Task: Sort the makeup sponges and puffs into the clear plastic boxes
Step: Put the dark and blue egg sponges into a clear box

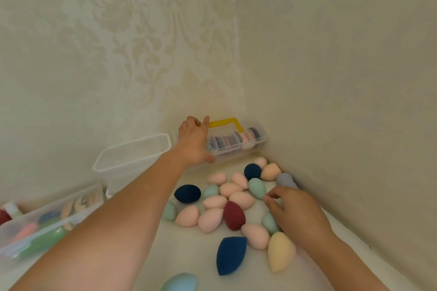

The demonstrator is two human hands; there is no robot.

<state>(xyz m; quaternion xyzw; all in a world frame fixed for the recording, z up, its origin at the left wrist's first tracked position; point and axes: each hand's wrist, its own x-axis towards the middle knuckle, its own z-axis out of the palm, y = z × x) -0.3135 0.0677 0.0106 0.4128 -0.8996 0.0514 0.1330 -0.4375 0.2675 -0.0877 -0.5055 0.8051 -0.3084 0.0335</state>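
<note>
1. The left hand (194,142) is stretched to the upper middle of the frame and laid over the left end of a clear plastic box (257,140). One finger touches its yellow handle (224,122), probably to steady or shift the box.
2. Whether that hand is clamped on the box or only rests on it cannot be told, as its fingers are blurred.
3. Round makeup puffs (227,142) are stood on edge in a row inside this box, so that part of the sorting is judged done.
4. The right hand (298,212) is lowered onto the sponge pile (236,198) at the lower right. Its fingers are loosely curled and nothing is seen pinched in them. The fingertips are brought just beside a green sponge (257,188), which is judged the likely next pick.
5. The egg-shaped sponges are left loose on the white surface, touching one another; a maroon sponge (234,215) lies in the middle of them.
6. An empty clear box (132,143) is set open just left of the left forearm, within easy reach, presumably to receive the sponges.
7. At the lower left a further clear box (30,231) is seen, already filled with mixed items.
</note>
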